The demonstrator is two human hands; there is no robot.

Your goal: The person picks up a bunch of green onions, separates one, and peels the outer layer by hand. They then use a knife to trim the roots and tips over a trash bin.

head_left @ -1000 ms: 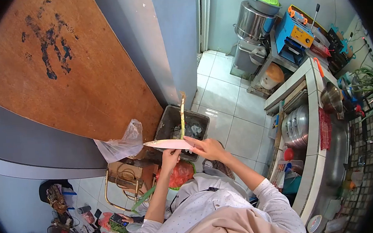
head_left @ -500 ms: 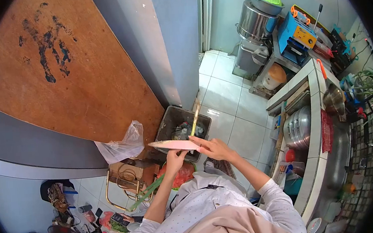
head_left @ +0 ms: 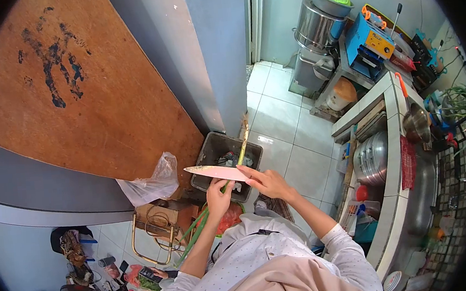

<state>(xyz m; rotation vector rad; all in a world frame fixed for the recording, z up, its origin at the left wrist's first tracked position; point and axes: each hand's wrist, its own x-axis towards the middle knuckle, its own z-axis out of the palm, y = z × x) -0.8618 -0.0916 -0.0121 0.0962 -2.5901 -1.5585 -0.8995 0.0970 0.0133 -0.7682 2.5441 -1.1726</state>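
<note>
My left hand (head_left: 218, 199) is closed around a long green onion (head_left: 243, 146), whose pale root end points up and away while its green leaves trail down past my left forearm. In my right hand (head_left: 269, 183) is a knife with a pink blade (head_left: 218, 172), fingers wrapped at its handle end. The blade lies across the stalk just beyond my left fingers, its tip pointing left. Beneath both hands stands a dark bin (head_left: 205, 154) with scraps inside, partly hidden by the knife.
A clear plastic bag (head_left: 156, 181) hangs by the brown wooden board (head_left: 115, 105) at left. Behind my left arm is a basket with red contents (head_left: 229, 219). A tiled counter (head_left: 391, 179) with stacked metal pots (head_left: 373, 159) runs along the right.
The knife has tilted so more of its flat face shows, and its tip has risen. The green onion's root end has shifted slightly upward, and its leaves have spread apart.
</note>
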